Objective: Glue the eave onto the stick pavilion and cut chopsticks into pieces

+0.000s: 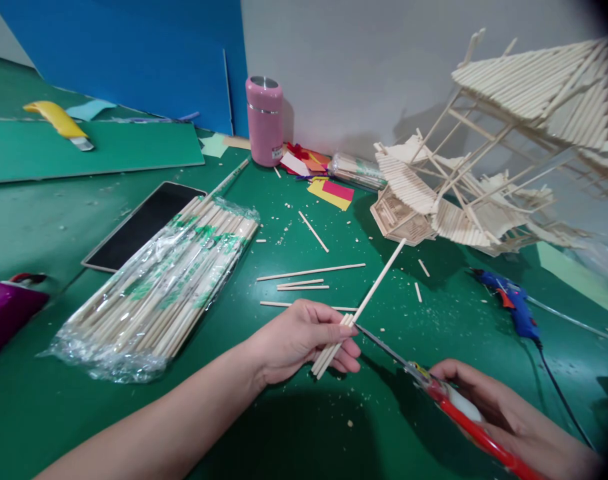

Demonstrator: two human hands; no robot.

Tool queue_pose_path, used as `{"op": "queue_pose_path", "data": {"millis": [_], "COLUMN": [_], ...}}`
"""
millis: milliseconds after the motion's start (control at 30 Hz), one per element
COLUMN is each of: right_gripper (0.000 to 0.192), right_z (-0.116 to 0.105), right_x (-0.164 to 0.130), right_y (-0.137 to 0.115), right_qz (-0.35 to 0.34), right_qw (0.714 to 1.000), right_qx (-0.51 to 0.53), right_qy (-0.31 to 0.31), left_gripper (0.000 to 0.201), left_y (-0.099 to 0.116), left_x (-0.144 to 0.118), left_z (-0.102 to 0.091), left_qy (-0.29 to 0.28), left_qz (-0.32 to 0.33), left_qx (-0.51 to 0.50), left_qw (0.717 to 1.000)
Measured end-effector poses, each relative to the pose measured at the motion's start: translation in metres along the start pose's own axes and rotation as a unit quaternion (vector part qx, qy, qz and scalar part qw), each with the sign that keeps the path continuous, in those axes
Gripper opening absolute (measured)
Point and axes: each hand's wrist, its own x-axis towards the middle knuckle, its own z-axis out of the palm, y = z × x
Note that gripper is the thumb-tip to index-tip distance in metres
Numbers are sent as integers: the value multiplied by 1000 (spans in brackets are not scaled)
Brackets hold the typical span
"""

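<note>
My left hand pinches a small bundle of thin wooden sticks between thumb and fingers. One longer stick in that grip reaches up and away to the right. My right hand is wrapped round the handles of red-and-white shears. Their blades point at the sticks by my left fingertips; whether they touch the long stick I cannot tell. Beyond my left hand, several cut sticks lie on the green table.
At left, a plastic pack of wooden sticks overlaps a dark tablet. A pink flask stands by the wall. The stick-built pavilion model fills the back right, with a blue glue gun before it. A yellow cutter knife lies far left.
</note>
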Motion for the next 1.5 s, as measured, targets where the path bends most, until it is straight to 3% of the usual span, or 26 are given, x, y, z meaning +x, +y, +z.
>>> {"op": "queue_pose_path", "data": {"millis": [400,867,1133,1500], "right_gripper": [28,33,28,33], "right_z": [-2,-4,3,0], "right_x": [-3,-2,-4,-2], "right_y": [4,5,-9,-1], "right_qz": [-3,-19,6,6], "right_qw": [1000,1000,999,999], "right_qx": [-1,-1,-23,-16], "right_qy": [-18,9,35,32], "left_gripper": [14,16,16,16], "left_y": [0,-1,1,0], "left_x": [1,0,0,0], "left_z": [0,-1,1,0], "left_qy": [0,-6,-5,-10], "left_qz": [1,0,-8,-6], "left_qx": [4,8,12,10], "left_qw": [1000,1000,1000,1000]}}
